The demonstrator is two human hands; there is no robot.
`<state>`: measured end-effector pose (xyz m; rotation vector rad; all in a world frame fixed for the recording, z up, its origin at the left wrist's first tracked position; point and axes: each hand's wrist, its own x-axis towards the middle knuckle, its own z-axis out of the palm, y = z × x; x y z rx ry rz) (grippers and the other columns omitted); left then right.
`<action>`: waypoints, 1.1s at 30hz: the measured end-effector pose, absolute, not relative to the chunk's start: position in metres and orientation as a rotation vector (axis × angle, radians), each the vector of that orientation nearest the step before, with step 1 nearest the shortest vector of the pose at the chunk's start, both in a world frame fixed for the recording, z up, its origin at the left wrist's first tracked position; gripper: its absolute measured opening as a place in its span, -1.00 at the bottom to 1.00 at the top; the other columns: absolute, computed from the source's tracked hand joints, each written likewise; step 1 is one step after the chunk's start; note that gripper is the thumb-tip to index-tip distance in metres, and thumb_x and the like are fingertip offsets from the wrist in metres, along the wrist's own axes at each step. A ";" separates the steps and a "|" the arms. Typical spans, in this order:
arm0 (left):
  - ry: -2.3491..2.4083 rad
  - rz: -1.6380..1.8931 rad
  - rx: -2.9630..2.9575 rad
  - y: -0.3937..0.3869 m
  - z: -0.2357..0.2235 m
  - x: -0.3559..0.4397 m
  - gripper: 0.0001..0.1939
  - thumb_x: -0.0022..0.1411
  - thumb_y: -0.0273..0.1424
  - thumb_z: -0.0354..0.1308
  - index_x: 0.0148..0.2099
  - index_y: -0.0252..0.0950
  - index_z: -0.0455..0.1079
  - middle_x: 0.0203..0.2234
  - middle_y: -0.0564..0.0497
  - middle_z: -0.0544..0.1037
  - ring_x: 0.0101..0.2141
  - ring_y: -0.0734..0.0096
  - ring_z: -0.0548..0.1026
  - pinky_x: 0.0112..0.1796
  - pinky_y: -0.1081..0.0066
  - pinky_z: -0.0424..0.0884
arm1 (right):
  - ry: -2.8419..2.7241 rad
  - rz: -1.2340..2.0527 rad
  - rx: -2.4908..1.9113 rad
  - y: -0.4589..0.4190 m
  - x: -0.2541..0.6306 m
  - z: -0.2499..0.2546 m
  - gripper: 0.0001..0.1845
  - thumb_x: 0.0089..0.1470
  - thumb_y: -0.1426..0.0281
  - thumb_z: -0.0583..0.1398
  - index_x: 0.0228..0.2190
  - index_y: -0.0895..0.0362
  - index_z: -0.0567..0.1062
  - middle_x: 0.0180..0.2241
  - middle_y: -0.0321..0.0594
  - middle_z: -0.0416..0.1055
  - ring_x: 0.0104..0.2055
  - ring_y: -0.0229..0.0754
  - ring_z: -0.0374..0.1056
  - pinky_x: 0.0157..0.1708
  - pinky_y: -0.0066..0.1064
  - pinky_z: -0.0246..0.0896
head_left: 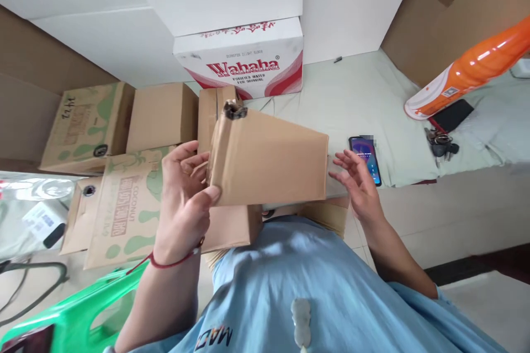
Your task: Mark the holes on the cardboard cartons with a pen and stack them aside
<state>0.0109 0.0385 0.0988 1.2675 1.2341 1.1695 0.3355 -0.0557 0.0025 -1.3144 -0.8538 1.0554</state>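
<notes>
One cardboard box (pixel 273 160): our left hand (pixel 186 196) is gripping its left edge. Our right hand (pixel 359 185) is hovering empty near one phone (pixel 365 161).

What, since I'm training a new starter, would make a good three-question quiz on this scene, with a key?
1. Which hand has its thumb on the raised cardboard box?
2. True or false: in the picture, the orange bottle is to the right of the Wahaha carton.
3. Of these, which is nearest the right hand?
A) keys
B) phone
C) green stool

Key:
1: the left hand
2: true
3: B
</notes>
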 end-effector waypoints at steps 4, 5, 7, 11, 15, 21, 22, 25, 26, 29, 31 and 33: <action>1.021 1.239 1.113 0.028 0.089 0.016 -0.18 -0.04 -0.03 0.61 0.26 -0.06 0.51 0.03 -0.03 0.58 0.16 -0.06 0.52 0.08 0.10 0.58 | -0.754 1.432 -1.136 -0.064 0.335 -0.003 -0.09 0.16 -0.33 0.32 0.38 -0.23 0.40 0.40 -0.10 0.46 0.49 0.22 0.33 0.26 0.15 0.52; 0.983 1.215 1.105 0.026 0.087 0.018 -0.20 -0.03 -0.04 0.60 0.25 -0.07 0.52 0.04 -0.04 0.60 0.16 -0.07 0.53 0.08 0.09 0.59 | -0.746 1.491 -1.091 -0.065 0.332 -0.003 -0.08 0.12 -0.37 0.32 0.35 -0.22 0.44 0.37 -0.12 0.50 0.49 0.23 0.34 0.27 0.14 0.51; 0.947 1.132 1.093 0.021 0.083 0.020 -0.28 0.04 -0.06 0.57 0.23 -0.11 0.57 0.08 -0.08 0.63 0.18 -0.11 0.56 0.10 0.09 0.60 | -0.714 1.531 -1.026 -0.066 0.328 -0.002 -0.13 0.12 -0.38 0.31 0.28 -0.18 0.53 0.29 -0.15 0.58 0.47 0.22 0.37 0.32 0.13 0.48; 0.970 0.975 1.112 0.014 0.078 0.020 -0.36 0.20 -0.16 0.52 0.30 -0.12 0.59 0.24 -0.10 0.62 0.34 -0.13 0.49 0.27 0.12 0.52 | -0.619 1.419 -0.987 -0.066 0.329 -0.001 -0.32 0.19 -0.25 0.34 0.15 -0.14 0.62 0.16 -0.18 0.67 0.45 0.17 0.41 0.40 0.09 0.42; 0.935 0.908 1.214 0.009 0.077 0.018 -0.41 0.31 -0.28 0.49 0.36 -0.10 0.57 0.29 -0.13 0.61 0.40 -0.11 0.46 0.33 0.11 0.50 | -0.623 1.309 -0.969 -0.069 0.343 -0.001 -0.43 0.10 -0.13 0.45 0.05 -0.15 0.67 0.11 -0.21 0.70 0.35 0.16 0.52 0.40 0.07 0.43; 0.809 0.942 1.377 0.004 0.062 0.022 -0.33 0.37 -0.42 0.46 0.44 0.07 0.48 0.35 -0.13 0.57 0.53 -0.13 0.28 0.29 0.03 0.59 | -0.588 1.159 -0.964 -0.076 0.358 -0.011 -0.42 0.03 -0.14 0.48 0.01 -0.16 0.70 0.05 -0.19 0.73 0.22 0.16 0.62 0.39 0.14 0.41; 0.799 0.957 1.425 0.003 0.058 0.023 -0.32 0.38 -0.42 0.44 0.46 0.08 0.46 0.38 -0.13 0.54 0.53 -0.12 0.27 0.29 0.01 0.59 | -0.582 1.156 -0.979 -0.076 0.359 -0.014 -0.43 0.02 -0.10 0.50 0.01 -0.16 0.70 0.04 -0.19 0.74 0.23 0.15 0.61 0.40 0.15 0.39; 0.773 1.023 1.614 0.001 0.048 0.026 -0.33 0.43 -0.49 0.36 0.48 0.05 0.43 0.48 -0.15 0.43 0.51 -0.09 0.31 0.38 -0.08 0.48 | -0.567 1.173 -1.017 -0.078 0.360 -0.022 -0.48 -0.06 0.09 0.58 -0.03 -0.16 0.72 -0.06 -0.23 0.77 0.19 0.12 0.62 0.44 0.18 0.33; 0.753 1.043 1.669 0.000 0.046 0.027 -0.32 0.44 -0.53 0.33 0.49 0.04 0.41 0.50 -0.15 0.40 0.51 -0.06 0.32 0.42 -0.09 0.42 | -0.551 1.174 -1.005 -0.078 0.360 -0.023 -0.51 -0.07 0.13 0.58 -0.06 -0.17 0.73 -0.10 -0.26 0.77 0.18 0.11 0.63 0.44 0.18 0.33; 0.669 1.081 1.730 -0.003 0.047 0.026 -0.32 0.46 -0.57 0.26 0.50 0.06 0.39 0.50 -0.12 0.40 0.51 0.03 0.34 0.50 -0.07 0.28 | -0.468 1.113 -0.909 -0.078 0.358 -0.017 -0.60 0.00 0.04 0.50 -0.08 -0.28 0.73 -0.02 -0.41 0.76 0.32 0.07 0.54 0.46 0.14 0.32; 0.632 1.076 1.664 -0.006 0.052 0.026 -0.42 0.49 -0.47 0.27 0.45 0.04 0.44 0.46 -0.12 0.45 0.50 0.00 0.35 0.49 -0.06 0.29 | -0.425 1.032 -0.877 -0.075 0.354 -0.008 -0.58 0.12 -0.05 0.40 0.02 -0.36 0.70 0.14 -0.47 0.69 0.48 0.03 0.36 0.50 0.13 0.25; 0.658 1.076 1.499 -0.007 0.057 0.026 -0.51 0.49 -0.23 0.32 0.40 -0.01 0.49 0.41 -0.16 0.50 0.45 -0.09 0.41 0.43 -0.09 0.39 | -0.430 0.964 -0.897 -0.071 0.351 -0.001 -0.53 0.14 -0.08 0.40 0.08 -0.34 0.68 0.23 -0.44 0.64 0.55 0.03 0.27 0.56 0.12 0.16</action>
